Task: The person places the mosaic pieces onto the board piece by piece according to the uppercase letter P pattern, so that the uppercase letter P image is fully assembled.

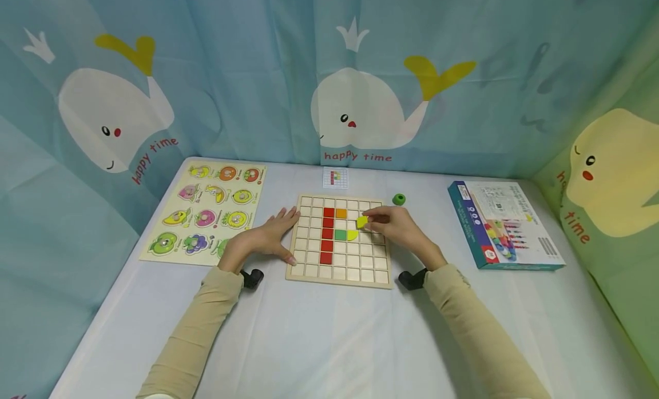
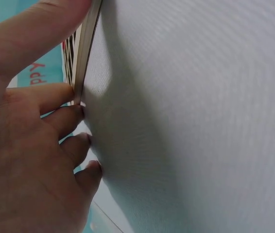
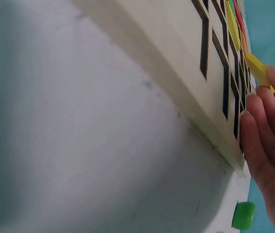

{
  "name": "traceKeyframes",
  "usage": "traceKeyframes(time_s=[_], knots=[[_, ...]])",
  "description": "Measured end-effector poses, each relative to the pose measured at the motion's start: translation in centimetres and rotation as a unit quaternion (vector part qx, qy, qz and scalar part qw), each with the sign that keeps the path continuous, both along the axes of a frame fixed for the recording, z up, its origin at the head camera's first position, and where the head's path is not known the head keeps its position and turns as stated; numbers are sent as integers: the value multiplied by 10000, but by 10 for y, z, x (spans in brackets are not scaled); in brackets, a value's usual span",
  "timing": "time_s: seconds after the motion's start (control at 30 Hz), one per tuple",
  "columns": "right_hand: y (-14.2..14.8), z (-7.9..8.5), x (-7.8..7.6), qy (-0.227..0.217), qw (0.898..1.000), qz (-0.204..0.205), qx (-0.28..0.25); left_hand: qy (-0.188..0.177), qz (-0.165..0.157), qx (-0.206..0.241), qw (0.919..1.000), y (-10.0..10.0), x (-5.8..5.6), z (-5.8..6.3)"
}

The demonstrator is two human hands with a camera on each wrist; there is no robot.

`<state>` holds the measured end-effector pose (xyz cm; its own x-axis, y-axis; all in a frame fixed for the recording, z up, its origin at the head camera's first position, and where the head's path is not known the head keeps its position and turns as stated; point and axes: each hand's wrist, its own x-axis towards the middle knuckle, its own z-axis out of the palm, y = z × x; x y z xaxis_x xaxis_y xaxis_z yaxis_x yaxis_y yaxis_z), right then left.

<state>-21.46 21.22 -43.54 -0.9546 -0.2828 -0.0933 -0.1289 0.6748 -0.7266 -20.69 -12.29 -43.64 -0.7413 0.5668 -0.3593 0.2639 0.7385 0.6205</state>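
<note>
A square wooden grid board (image 1: 312, 266) lies in the middle of the table. Red tiles (image 1: 326, 233) form a column on it, with an orange tile (image 1: 341, 214), a green tile (image 1: 340, 235) and a yellow rounded tile (image 1: 352, 235) to their right. Between thumb and fingertips my right hand (image 1: 393, 226) pinches a yellow tile (image 1: 362, 222), tilted over the upper right cells; the right wrist view shows the tile (image 3: 257, 68) edge-on. With fingers spread, my left hand (image 1: 268, 235) rests its thumb and fingertips along the board's left edge.
Behind the board lies a small pattern card (image 1: 335, 178). A green bead (image 1: 399, 199) sits beyond the board's upper right corner. To the left is a fruit puzzle board (image 1: 177, 233), to the right a toy box (image 1: 507, 224). Printed curtains (image 1: 247, 102) surround the table.
</note>
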Motion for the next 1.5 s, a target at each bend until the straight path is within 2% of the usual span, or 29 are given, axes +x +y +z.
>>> traceKeyframes(time_s=[0.27,0.87,1.17,1.5], knots=[[-8,-3,-4,34,9996,265,35,5,-13,-34,10000,2,-1,0],[-13,-6,-8,84,9985,419,349,34,-16,-26,10000,3,-4,-2],[-1,0,-1,345,9992,179,100,-43,20,-32,10000,3,-2,1],[30,2,5,609,9974,-150,367,-67,111,2,9999,1,0,1]])
